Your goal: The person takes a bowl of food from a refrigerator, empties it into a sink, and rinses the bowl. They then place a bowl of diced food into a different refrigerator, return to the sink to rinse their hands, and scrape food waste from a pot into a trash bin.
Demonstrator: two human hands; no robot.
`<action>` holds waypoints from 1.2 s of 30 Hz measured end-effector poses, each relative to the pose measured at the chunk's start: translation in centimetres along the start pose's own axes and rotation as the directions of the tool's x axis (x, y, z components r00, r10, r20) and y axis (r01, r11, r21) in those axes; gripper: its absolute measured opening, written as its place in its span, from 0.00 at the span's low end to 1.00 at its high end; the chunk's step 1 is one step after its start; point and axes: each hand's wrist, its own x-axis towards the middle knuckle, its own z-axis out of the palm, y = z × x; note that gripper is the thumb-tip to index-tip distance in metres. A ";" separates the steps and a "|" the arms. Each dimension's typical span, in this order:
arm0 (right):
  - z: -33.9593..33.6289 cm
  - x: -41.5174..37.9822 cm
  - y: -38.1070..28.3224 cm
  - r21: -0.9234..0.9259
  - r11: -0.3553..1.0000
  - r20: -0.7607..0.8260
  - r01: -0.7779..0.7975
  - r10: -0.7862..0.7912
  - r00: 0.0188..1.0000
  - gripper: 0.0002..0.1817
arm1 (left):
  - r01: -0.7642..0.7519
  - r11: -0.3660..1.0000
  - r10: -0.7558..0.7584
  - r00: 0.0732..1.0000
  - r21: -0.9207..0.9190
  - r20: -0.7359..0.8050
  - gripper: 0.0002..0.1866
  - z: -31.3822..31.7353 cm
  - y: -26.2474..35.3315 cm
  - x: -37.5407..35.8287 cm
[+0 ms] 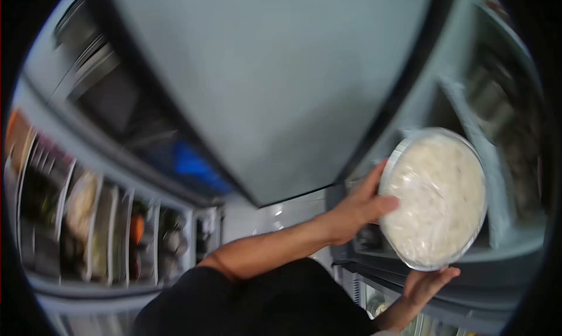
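At bottom centre, nearest, is a black top (275,306). Just beyond, toward the right, both hands hold a round bowl (396,158) of white food (439,198) under clear film: the left hand (358,212) grips its left rim, thumb on top, and the right hand (424,286) grasps it from below, fingers partly hidden. Behind the bowl is a blurred open compartment (485,151). A grey door (281,90) fills the upper middle; pale floor (252,219) shows beneath it. Food-filled shelves (63,198) line the left.
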 end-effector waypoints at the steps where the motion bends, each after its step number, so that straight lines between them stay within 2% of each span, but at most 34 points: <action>1: 0.1 -0.9 0.7 0.099 0.984 -0.045 -0.147 0.152 0.987 0.58 | -0.030 0.997 0.031 0.999 0.074 -0.021 0.60 -0.5 0.5 -1.5; 3: 0.4 -2.3 3.0 0.126 0.951 0.043 -0.281 0.278 0.960 0.51 | -0.013 0.954 0.044 0.995 0.300 -0.094 0.60 -3.1 -1.6 -4.1; 4: 0.3 -3.1 3.8 0.129 0.937 0.065 -0.325 0.319 0.946 0.48 | 0.028 0.947 -0.001 0.996 0.321 -0.086 0.61 -3.2 -0.9 -6.0; 7: -0.6 -4.9 7.3 0.193 0.854 0.138 -0.482 0.463 0.875 0.45 | 0.076 0.909 -0.003 0.984 0.410 -0.175 0.62 -5.5 -2.7 -10.2; 8: 1.4 -6.3 7.7 0.237 0.822 0.075 -0.519 0.517 0.853 0.45 | 0.129 0.904 -0.058 0.982 0.407 -0.182 0.64 -6.9 -3.2 -11.6; 9: 2.7 -7.5 8.1 0.189 0.809 0.155 -0.557 0.535 0.830 0.46 | 0.141 0.914 -0.079 0.981 0.379 -0.176 0.64 -7.9 -3.1 -13.4; 11: 1.8 -9.0 10.9 0.213 0.758 0.243 -0.616 0.570 0.785 0.40 | 0.317 0.851 -0.221 0.939 0.418 -0.262 0.61 -11.6 -2.0 -17.3; 13: 2.3 -11.1 12.7 0.129 0.725 0.203 -0.677 0.649 0.733 0.43 | 0.408 0.709 -0.151 0.885 0.576 -0.441 0.52 -12.5 5.5 -21.0; 14: 2.8 -12.2 13.3 0.094 0.677 0.252 -0.730 0.693 0.675 0.42 | 0.348 0.650 0.125 0.828 0.675 -0.547 0.47 -14.0 7.4 -21.9; 15: 2.9 -13.0 14.6 0.060 0.638 0.299 -0.767 0.722 0.624 0.42 | 0.324 0.563 0.391 0.706 0.761 -0.590 0.42 -15.2 8.6 -22.5; 16: 3.7 -13.9 15.6 0.031 0.613 0.348 -0.789 0.734 0.584 0.42 | 0.246 0.410 0.686 0.551 0.878 -0.475 0.38 -13.9 11.1 -22.3; 17: 4.7 -14.6 16.8 0.008 0.594 0.397 -0.805 0.737 0.548 0.41 | 0.176 0.329 0.805 0.461 0.928 -0.373 0.43 -14.6 12.5 -21.4; 18: 5.1 -15.3 18.1 -0.043 0.575 0.426 -0.817 0.751 0.505 0.41 | 0.173 0.131 0.895 0.402 0.976 -0.191 0.52 -14.6 13.9 -20.5; 19: 5.6 -15.8 19.6 -0.091 0.558 0.454 -0.825 0.760 0.465 0.40 | 0.151 0.222 0.832 0.486 0.963 -0.268 0.59 -14.6 15.1 -19.7; 20: 6.0 -16.3 20.7 -0.113 0.547 0.486 -0.829 0.759 0.434 0.40 | 0.152 0.229 0.851 0.447 0.961 -0.274 0.59 -15.2 15.4 -18.7; 23: 9.4 -18.7 21.7 -0.150 0.469 0.555 -0.870 0.768 0.319 0.38 | 0.058 0.358 0.762 0.558 0.932 -0.328 0.58 -17.0 17.8 -18.4; 24: 10.2 -19.2 22.3 -0.186 0.463 0.568 -0.867 0.770 0.290 0.38 | 0.155 0.266 0.778 0.549 0.951 -0.307 0.52 -17.1 18.3 -18.6; 27: 11.8 -20.5 24.5 -0.290 0.440 0.597 -0.850 0.778 0.198 0.36 | 0.160 0.362 0.734 0.557 0.918 -0.387 0.45 -16.9 18.6 -18.8; 29: 13.4 -21.7 25.5 -0.346 0.422 0.614 -0.838 0.777 0.138 0.35 | 0.184 0.282 0.818 0.466 0.942 -0.336 0.39 -17.4 16.8 -18.2; 31: 14.6 -23.1 26.3 -0.386 0.383 0.592 -0.839 0.800 0.092 0.33 | 0.222 0.218 0.849 0.437 0.950 -0.296 0.39 -16.2 14.9 -18.5; 33: 14.7 -24.4 28.1 -0.391 0.382 0.615 -0.837 0.785 0.071 0.31 | 0.220 0.223 0.829 0.470 0.949 -0.304 0.39 -13.4 13.3 -20.1; 35: 14.3 -25.5 29.1 -0.502 0.376 0.608 -0.779 0.794 -0.008 0.32 | 0.217 0.148 0.796 0.552 0.965 -0.246 0.43 -11.2 11.4 -21.3; 36: 14.1 -26.1 29.6 -0.552 0.375 0.603 -0.745 0.797 -0.045 0.33 | 0.154 0.113 0.819 0.544 0.982 -0.180 0.46 -10.3 10.1 -21.6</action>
